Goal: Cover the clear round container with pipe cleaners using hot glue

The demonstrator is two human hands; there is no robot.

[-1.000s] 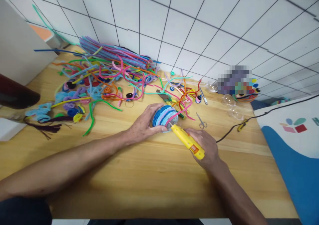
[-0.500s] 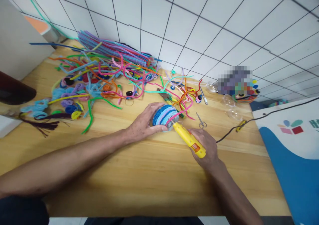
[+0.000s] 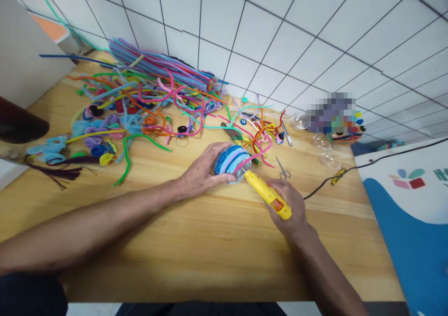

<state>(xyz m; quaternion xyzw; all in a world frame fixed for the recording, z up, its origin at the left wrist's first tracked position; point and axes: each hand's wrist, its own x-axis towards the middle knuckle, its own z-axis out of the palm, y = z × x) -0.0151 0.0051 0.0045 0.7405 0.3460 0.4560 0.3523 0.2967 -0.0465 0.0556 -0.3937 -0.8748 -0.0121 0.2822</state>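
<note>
My left hand (image 3: 205, 170) is closed around a ball (image 3: 232, 161) wrapped in bands of blue, light blue and lilac pipe cleaner. Its right side is bare and looks greyish and clear. A pink pipe cleaner (image 3: 258, 154) runs off the ball toward the upper right, one end lying on it. In my right hand (image 3: 290, 206) is a yellow hot glue gun (image 3: 268, 193), with its nozzle at the ball's bare side beside the pink strand. Whether the nozzle touches the ball, I cannot tell. Small scissors (image 3: 283, 169) lie just beyond the right hand.
A heap of loose pipe cleaners (image 3: 133, 106) and a bundle of them (image 3: 161, 66) fill the back left of the wooden table. Clear plastic balls (image 3: 329, 158), a yellow cutter (image 3: 338, 177) and a black cord (image 3: 371, 161) are at the right. A dark cylinder (image 3: 21, 122) stands far left.
The view has shifted very slightly. Both hands keep their hold, and the glue gun stays at the ball's right side with almost no movement.
</note>
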